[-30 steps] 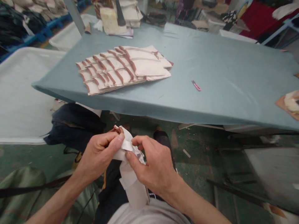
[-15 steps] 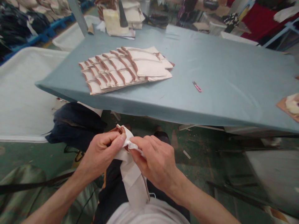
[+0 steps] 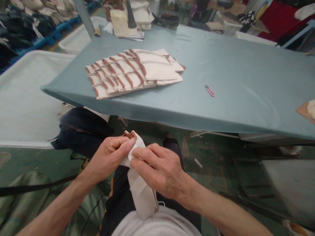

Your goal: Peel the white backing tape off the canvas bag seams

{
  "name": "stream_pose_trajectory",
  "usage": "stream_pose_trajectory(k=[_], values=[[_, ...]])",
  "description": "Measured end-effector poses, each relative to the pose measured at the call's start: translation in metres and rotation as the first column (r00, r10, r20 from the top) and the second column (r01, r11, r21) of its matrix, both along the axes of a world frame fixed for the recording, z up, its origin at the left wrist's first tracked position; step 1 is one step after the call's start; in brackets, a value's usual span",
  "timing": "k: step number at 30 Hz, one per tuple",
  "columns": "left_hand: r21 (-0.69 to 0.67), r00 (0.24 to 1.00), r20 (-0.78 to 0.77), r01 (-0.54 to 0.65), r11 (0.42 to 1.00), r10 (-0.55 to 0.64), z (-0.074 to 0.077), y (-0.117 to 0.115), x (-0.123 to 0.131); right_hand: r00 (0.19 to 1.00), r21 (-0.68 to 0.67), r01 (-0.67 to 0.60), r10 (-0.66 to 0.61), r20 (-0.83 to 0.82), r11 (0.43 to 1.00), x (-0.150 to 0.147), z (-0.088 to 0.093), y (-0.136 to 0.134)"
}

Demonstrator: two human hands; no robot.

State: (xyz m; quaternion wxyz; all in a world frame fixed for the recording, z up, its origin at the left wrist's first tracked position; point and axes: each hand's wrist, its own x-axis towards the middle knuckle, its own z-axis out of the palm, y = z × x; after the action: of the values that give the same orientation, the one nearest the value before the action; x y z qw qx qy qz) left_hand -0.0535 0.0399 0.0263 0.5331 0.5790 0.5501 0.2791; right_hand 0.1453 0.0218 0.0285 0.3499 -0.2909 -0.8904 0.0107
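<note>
Over my lap I hold a cream fabric piece with brown edging, its long end hanging down toward my shirt. My left hand pinches the brown-edged top between thumb and fingers. Right beside it, my right hand is closed on the same cloth just below the edge. On the table ahead lies a stack of similar cream pieces with brown edges, overlapping in rows. A pair of pink-handled thread snips rests to the right of that stack.
The blue-green covered table spans the view in front of me. White bins stand at left, with a dark blue cloth bundle close by. Papers and a yellowish block sit at the table's back. A brown-and-cream piece lies at the right edge.
My right hand has shifted slightly left and its fingers have changed position on the cloth. The crumpled top of the cloth now looks smoother. My left hand keeps its pinch.
</note>
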Motion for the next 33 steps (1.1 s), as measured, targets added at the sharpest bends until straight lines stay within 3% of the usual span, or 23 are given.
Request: stream_pose_trajectory(k=[7, 13, 21, 27, 33], values=[[-0.026, 1.000, -0.007, 0.025, 0.999, -0.025, 0.006, 0.001, 0.003, 0.993, 0.007, -0.089, 0.089, -0.073, 0.996, 0.003, -0.002, -0.001], [-0.024, 0.999, 0.028, 0.036, 0.999, -0.035, 0.001, 0.000, 0.005, 0.993, 0.055, -0.068, 0.073, -0.088, 0.996, 0.001, -0.009, -0.003], [-0.085, 0.995, 0.041, 0.092, 0.992, -0.088, -0.001, -0.007, 0.008, 0.988, 0.127, -0.112, 0.097, 0.119, 0.986, -0.003, 0.000, -0.009], [-0.151, 0.989, 0.148, 0.025, 0.988, -0.002, -0.016, -0.014, 0.011, 0.982, 0.132, -0.078, 0.053, 0.182, 0.988, -0.002, 0.001, -0.009], [-0.081, 0.979, 0.203, -0.007, 0.997, 0.024, -0.032, -0.020, -0.004, 0.995, 0.029, -0.070, 0.068, 0.073, 0.997, -0.003, -0.007, -0.017]])
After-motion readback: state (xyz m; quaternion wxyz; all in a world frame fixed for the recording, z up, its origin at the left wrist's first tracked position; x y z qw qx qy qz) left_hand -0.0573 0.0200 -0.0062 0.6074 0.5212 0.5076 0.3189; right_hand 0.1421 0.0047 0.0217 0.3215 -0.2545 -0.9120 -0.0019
